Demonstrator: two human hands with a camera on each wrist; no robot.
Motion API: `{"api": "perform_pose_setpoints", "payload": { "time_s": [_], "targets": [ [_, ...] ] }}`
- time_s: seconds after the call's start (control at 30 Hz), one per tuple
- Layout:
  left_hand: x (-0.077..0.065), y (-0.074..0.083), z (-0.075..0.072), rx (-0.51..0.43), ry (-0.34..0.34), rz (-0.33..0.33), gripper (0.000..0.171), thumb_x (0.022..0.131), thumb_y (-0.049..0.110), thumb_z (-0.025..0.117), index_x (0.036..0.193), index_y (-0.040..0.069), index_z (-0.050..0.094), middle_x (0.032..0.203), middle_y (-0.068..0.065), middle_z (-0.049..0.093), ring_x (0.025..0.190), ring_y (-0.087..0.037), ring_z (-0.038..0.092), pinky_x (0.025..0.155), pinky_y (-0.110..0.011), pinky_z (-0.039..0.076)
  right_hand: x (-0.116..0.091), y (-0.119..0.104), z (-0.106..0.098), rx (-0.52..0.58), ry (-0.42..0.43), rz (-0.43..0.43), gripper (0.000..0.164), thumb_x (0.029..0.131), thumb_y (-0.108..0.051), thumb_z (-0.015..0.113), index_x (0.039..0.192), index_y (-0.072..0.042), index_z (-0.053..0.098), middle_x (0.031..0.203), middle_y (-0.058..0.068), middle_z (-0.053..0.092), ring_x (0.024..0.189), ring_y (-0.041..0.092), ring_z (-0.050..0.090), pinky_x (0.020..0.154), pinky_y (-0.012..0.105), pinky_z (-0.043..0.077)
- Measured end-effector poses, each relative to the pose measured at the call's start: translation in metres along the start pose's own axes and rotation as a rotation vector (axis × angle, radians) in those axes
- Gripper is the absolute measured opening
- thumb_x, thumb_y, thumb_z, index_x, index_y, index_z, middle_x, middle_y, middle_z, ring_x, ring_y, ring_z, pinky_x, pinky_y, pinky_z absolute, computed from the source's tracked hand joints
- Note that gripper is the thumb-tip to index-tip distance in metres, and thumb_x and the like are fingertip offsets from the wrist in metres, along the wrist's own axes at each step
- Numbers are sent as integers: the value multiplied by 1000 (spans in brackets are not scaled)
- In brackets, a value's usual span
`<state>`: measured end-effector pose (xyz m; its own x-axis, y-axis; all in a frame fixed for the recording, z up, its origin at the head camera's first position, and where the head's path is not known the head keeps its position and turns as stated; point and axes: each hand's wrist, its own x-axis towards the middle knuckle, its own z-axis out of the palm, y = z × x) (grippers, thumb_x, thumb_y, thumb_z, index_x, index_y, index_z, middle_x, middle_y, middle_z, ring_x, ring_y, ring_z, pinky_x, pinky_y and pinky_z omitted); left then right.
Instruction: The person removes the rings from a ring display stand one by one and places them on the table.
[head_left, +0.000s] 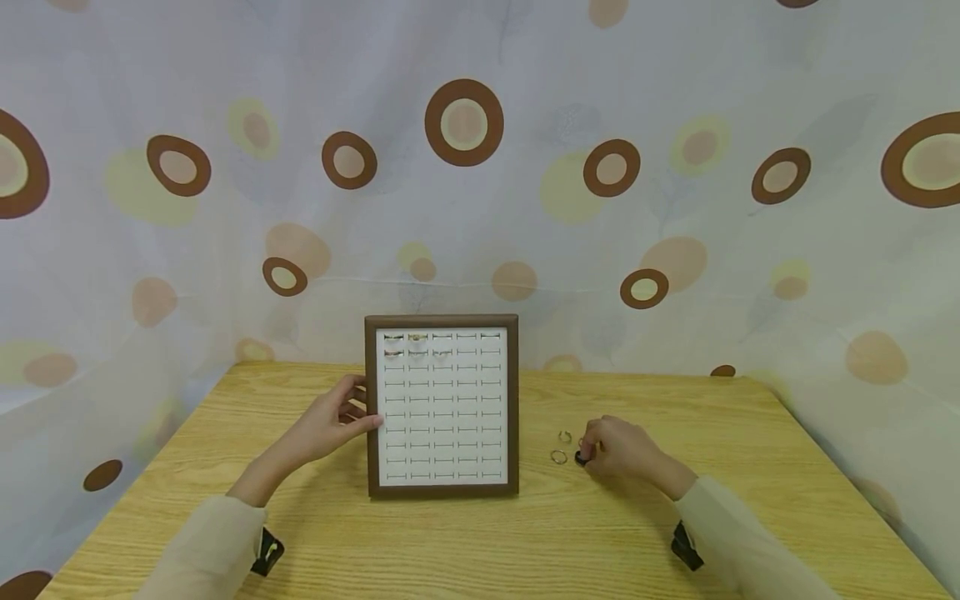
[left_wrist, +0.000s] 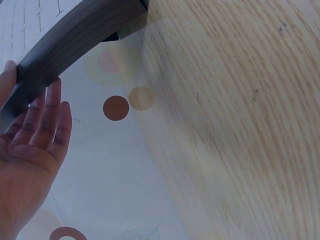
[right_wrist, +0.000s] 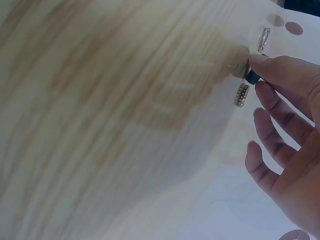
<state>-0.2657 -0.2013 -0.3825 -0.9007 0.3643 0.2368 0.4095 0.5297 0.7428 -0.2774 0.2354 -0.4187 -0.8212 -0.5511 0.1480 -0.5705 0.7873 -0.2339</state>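
Note:
A ring display board (head_left: 444, 400) with a brown frame and white slotted face stands tilted up on the table. Several rings (head_left: 417, 337) sit in its top two rows. My left hand (head_left: 330, 427) holds the frame's left edge, thumb on the front and fingers behind; the left wrist view shows the same grip on the frame (left_wrist: 75, 40). To the right of the board, my right hand (head_left: 624, 452) pinches a dark ring (right_wrist: 252, 77) between thumb and index finger, at the table. Its other fingers are spread and loosely bent.
Beside the right fingertips lie a plain-looking ring (head_left: 558, 457) and another metal ring (head_left: 565, 436). A ring with a beaded-looking band (right_wrist: 242, 95) shows close up in the right wrist view. The wooden table (head_left: 480, 550) ends at a patterned curtain (head_left: 465, 217) behind the board.

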Motion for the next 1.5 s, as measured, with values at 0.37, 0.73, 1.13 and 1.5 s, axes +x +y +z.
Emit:
{"api": "perform_pose_setpoints", "payload": {
  "time_s": [0.37,0.73,1.13,1.5],
  "targets": [
    [-2,11,0,45,5,-11,54,86,14,63,127,-6,36,110,-22,55,90,-27,61,76,-34,51,-1,4,1,43,-11,-38,15,70,-4,71,72,-18,69,76,-8,59,66,6,50,55,20,40],
    [-1,1,0,44,8,4,56,86,20,64,129,-2,36,111,-18,56,90,-23,62,76,-31,51,0,4,-4,99,-15,1,11,74,-9,71,75,-20,67,75,-8,58,66,4,47,55,21,38],
    [-2,2,0,31,3,4,56,86,22,65,129,-1,36,111,-18,56,91,-22,62,76,-30,51,16,-12,-29,32,149,-52,14,76,-15,73,89,-13,68,81,-2,59,74,16,52,61,26,41],
    [-1,0,0,10,1,12,57,85,24,65,128,-1,37,110,-18,56,91,-22,62,76,-29,51,39,-37,-53,25,294,-97,17,75,-17,74,91,-15,67,86,-1,62,79,17,53,65,29,42]
  ]
}}
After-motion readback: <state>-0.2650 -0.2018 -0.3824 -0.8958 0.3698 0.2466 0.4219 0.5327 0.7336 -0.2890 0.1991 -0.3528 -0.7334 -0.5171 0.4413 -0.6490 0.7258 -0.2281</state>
